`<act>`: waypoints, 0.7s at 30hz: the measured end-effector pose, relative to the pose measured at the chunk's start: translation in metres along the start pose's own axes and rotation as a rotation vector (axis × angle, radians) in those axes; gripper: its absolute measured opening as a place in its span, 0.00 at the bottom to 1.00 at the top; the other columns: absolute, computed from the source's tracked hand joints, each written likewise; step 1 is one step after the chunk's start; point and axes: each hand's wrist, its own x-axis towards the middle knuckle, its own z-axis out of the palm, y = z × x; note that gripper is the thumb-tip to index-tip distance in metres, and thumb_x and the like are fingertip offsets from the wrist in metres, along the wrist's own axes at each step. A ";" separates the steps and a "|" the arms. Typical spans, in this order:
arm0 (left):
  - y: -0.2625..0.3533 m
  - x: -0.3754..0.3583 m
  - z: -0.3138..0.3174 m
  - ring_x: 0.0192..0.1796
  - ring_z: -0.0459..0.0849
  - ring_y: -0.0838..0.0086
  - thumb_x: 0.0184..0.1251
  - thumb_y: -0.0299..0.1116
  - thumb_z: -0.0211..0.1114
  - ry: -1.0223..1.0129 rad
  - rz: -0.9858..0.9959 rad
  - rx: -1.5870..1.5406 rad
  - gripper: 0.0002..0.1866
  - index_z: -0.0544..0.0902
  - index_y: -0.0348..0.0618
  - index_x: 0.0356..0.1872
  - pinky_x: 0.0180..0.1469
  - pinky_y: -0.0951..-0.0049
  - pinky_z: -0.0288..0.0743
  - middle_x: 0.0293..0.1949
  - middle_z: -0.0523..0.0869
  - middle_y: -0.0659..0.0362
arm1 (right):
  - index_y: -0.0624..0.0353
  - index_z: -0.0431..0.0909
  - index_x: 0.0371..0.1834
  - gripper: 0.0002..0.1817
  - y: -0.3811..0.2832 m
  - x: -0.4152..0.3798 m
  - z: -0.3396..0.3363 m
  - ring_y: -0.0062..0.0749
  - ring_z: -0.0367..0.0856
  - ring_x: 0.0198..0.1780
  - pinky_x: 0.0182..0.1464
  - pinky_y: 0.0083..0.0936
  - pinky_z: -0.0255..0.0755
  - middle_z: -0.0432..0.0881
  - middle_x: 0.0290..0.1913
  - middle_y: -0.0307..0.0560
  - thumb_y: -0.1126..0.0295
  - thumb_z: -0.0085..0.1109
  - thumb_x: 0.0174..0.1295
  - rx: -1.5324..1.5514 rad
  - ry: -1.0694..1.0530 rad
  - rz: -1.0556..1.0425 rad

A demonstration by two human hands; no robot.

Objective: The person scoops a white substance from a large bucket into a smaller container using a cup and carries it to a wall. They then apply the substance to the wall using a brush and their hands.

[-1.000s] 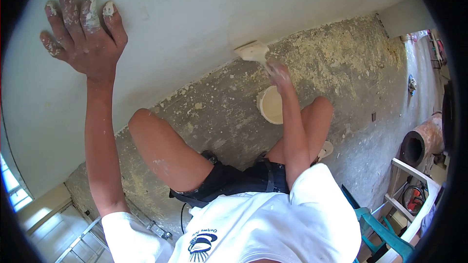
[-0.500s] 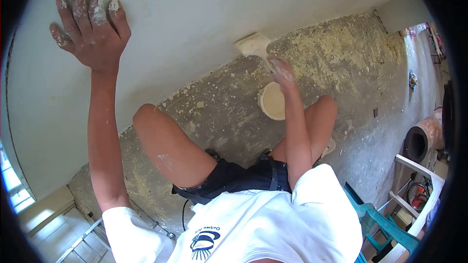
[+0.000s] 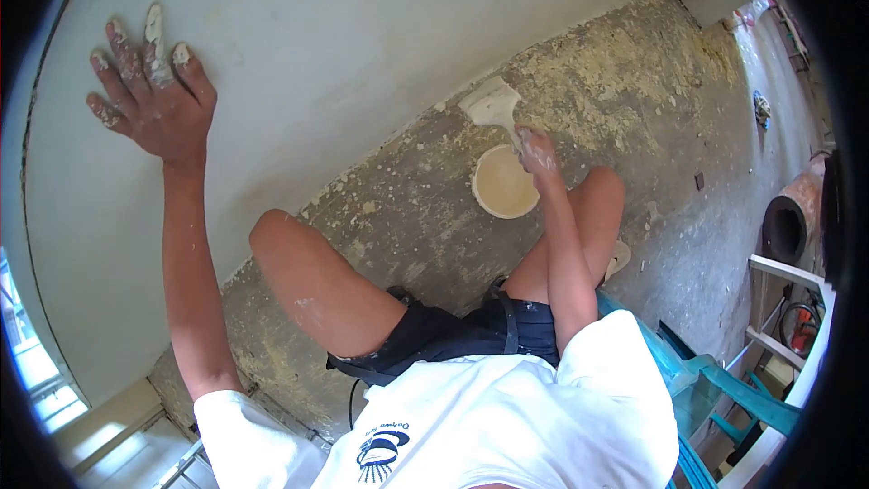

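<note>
My left hand (image 3: 170, 109) lies spread against the pale wall (image 3: 299, 63), its fingers apart and smeared with cream putty. My right hand (image 3: 538, 150) is wrapped round the handle of a wide putty knife (image 3: 493, 105). Cream putty coats the knife's broad blade, which points up and left, close to the foot of the wall. Just below the knife, a round white bucket (image 3: 477, 196) of cream putty stands on the floor, partly behind my right hand in this view.
Dried putty splatters the grey floor (image 3: 425, 217). To the right are a teal plastic chair (image 3: 715, 380), a white frame (image 3: 787, 270) and a hollow cylinder (image 3: 786, 228). At lower left stands a metal ladder (image 3: 188, 466).
My right hand has drawn the putty knife away from the wall's base, down and to the right, nearer the bucket. My left hand stays spread on the wall while the view shifts slightly.
</note>
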 end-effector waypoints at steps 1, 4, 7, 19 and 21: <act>0.000 -0.001 0.000 0.66 0.59 0.61 0.63 0.47 0.48 -0.001 -0.002 -0.009 0.20 0.76 0.50 0.50 0.67 0.58 0.33 0.59 0.71 0.58 | 0.64 0.79 0.33 0.16 0.004 0.011 -0.003 0.25 0.70 0.18 0.21 0.24 0.63 0.74 0.18 0.42 0.60 0.52 0.56 0.022 -0.019 0.035; 0.000 -0.002 0.001 0.67 0.57 0.61 0.63 0.47 0.48 -0.061 0.018 0.082 0.20 0.76 0.49 0.51 0.68 0.57 0.29 0.60 0.70 0.57 | 0.66 0.79 0.29 0.18 0.032 0.064 -0.007 0.30 0.71 0.18 0.22 0.29 0.66 0.75 0.19 0.47 0.59 0.53 0.55 -0.071 -0.002 -0.040; 0.001 -0.002 0.004 0.67 0.56 0.61 0.63 0.47 0.48 -0.030 -0.011 -0.002 0.21 0.75 0.48 0.53 0.68 0.58 0.28 0.60 0.69 0.56 | 0.68 0.78 0.25 0.19 0.039 0.100 0.001 0.33 0.71 0.17 0.22 0.32 0.66 0.74 0.18 0.52 0.58 0.53 0.55 -0.132 0.021 -0.088; 0.001 -0.003 0.008 0.68 0.52 0.61 0.63 0.46 0.46 0.021 -0.052 -0.164 0.22 0.74 0.51 0.54 0.68 0.60 0.26 0.61 0.68 0.54 | 0.56 0.73 0.24 0.11 0.054 0.123 0.069 0.22 0.61 0.13 0.14 0.23 0.52 0.70 0.18 0.38 0.62 0.54 0.58 0.048 -0.180 0.089; 0.003 -0.001 0.007 0.68 0.52 0.61 0.63 0.46 0.46 0.048 -0.068 -0.214 0.21 0.74 0.51 0.54 0.68 0.60 0.26 0.61 0.67 0.53 | 0.56 0.73 0.24 0.11 0.053 0.125 0.076 0.21 0.62 0.13 0.14 0.23 0.53 0.70 0.18 0.38 0.62 0.54 0.57 0.045 -0.217 0.079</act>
